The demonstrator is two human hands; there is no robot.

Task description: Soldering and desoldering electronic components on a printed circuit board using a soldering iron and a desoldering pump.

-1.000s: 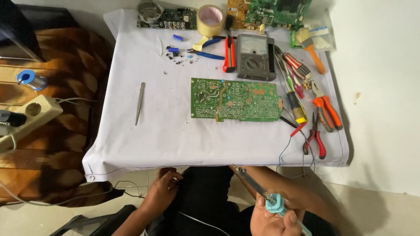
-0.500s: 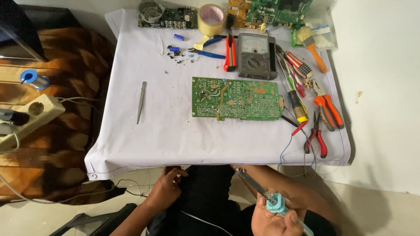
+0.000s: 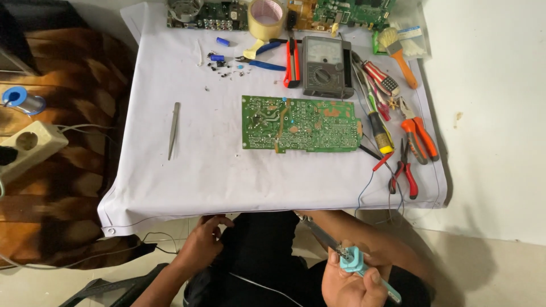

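Note:
My right hand [image 3: 350,284] grips a teal-handled soldering iron [image 3: 354,262] below the table's front edge, its metal tip pointing up-left toward the cloth's hem. My left hand [image 3: 203,241] hangs lower left under the table edge, fingers loosely curled near a thin black cable, holding nothing I can make out. A green circuit board [image 3: 301,124] lies solder side up in the middle of the white cloth [image 3: 216,170]. Metal tweezers [image 3: 173,129] lie to its left.
Grey analog multimeter [image 3: 327,65], red utility knife [image 3: 292,62], blue cutters, tape roll [image 3: 267,11] and more boards sit at the far edge. Screwdrivers, orange and red pliers [image 3: 418,136], a brush lie at right. A power strip [image 3: 25,149] and solder spool [image 3: 20,99] rest left.
The view has shifted slightly; both hands stay below the table edge, the right still holding the iron. Nothing on the table has moved.

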